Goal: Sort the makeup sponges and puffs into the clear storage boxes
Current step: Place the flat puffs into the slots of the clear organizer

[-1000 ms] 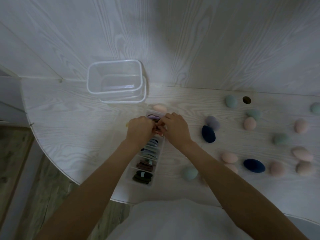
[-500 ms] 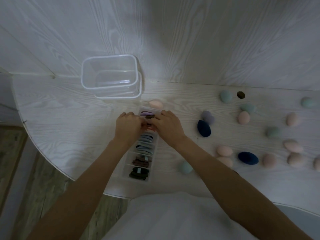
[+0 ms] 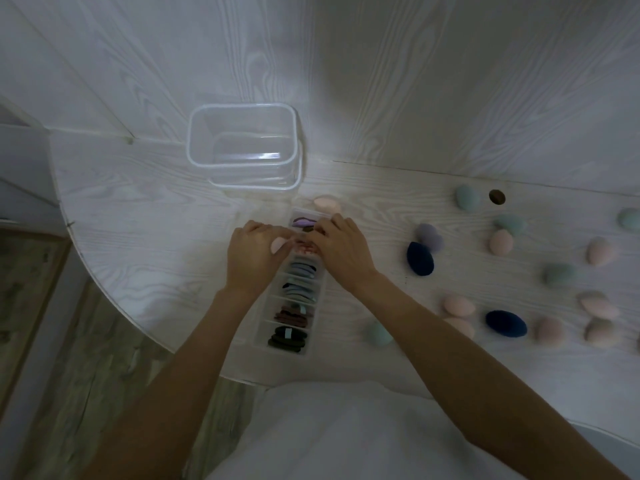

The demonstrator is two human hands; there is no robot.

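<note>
A long clear divided box lies on the white table, its compartments holding flat puffs in black, brown, blue, pink and lilac. My left hand and my right hand meet over the pink puffs in a far compartment, fingertips curled onto them. A pink puff shows under my left thumb. Two stacked clear storage boxes stand empty behind. A pink sponge lies just past the divided box.
Several egg-shaped sponges lie loose to the right: navy, navy, lilac, teal, pink. A teal sponge lies near my right forearm. A cable hole is in the table. The curved table edge runs at the left.
Both hands have stayed on the pink compartment. A pink puff now shows under my left thumb. The view has shifted slightly.
</note>
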